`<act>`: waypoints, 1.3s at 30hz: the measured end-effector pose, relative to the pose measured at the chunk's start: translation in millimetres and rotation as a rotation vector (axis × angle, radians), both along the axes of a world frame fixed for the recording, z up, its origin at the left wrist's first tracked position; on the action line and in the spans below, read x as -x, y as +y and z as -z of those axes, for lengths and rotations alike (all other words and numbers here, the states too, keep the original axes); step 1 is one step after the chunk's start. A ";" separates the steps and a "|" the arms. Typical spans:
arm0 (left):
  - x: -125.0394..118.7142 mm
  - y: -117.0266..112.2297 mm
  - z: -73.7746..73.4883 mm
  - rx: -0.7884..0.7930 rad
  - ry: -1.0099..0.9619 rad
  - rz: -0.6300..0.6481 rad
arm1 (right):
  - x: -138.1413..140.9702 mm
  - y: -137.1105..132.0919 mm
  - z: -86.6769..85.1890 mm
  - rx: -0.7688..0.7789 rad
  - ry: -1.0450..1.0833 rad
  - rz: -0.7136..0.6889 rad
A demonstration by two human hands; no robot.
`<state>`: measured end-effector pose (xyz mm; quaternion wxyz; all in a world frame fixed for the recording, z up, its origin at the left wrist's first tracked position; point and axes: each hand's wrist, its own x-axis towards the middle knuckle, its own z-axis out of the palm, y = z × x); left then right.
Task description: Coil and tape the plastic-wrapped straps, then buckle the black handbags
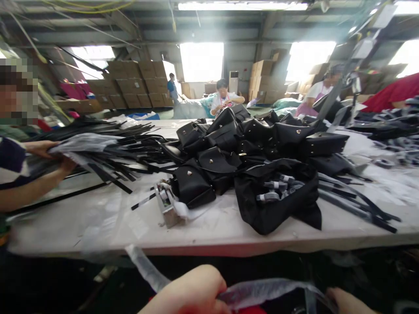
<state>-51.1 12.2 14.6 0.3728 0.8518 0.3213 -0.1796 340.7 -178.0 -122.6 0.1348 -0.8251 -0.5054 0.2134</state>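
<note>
At the bottom edge, in front of the table, my left hand point(196, 288) is closed around a strip of translucent plastic wrap point(265, 291). One end of the strip sticks out past my wrist to the upper left. The other stretch runs right to my right hand point(348, 302), whose fingers are bent against it and partly cut off by the frame. Whatever the wrap may contain is not clear. Beyond the table edge, a black cloth bag point(255, 213) lies open with several plastic-wrapped rolls point(278, 187) in it. Next to it is a metal tape dispenser point(168, 209).
Black handbags point(225, 139) are heaped on the white table point(131, 226). Black straps point(121, 152) lie left, where a co-worker's hands point(44, 148) hold a plastic-covered bundle. More straps point(356, 203) lie right. Other people and stacked cartons point(131, 83) are behind.
</note>
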 end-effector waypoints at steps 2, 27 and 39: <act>-10.6 -7.8 4.6 -0.009 -0.029 -0.087 | 26.1 46.6 -16.4 -0.061 0.104 -0.121; 106.9 19.1 46.6 1.145 -0.145 -0.402 | 64.2 159.5 -116.6 0.012 0.326 -0.569; 66.2 56.5 -0.6 0.743 -1.427 -0.887 | 145.1 131.9 -71.4 0.087 0.591 -0.674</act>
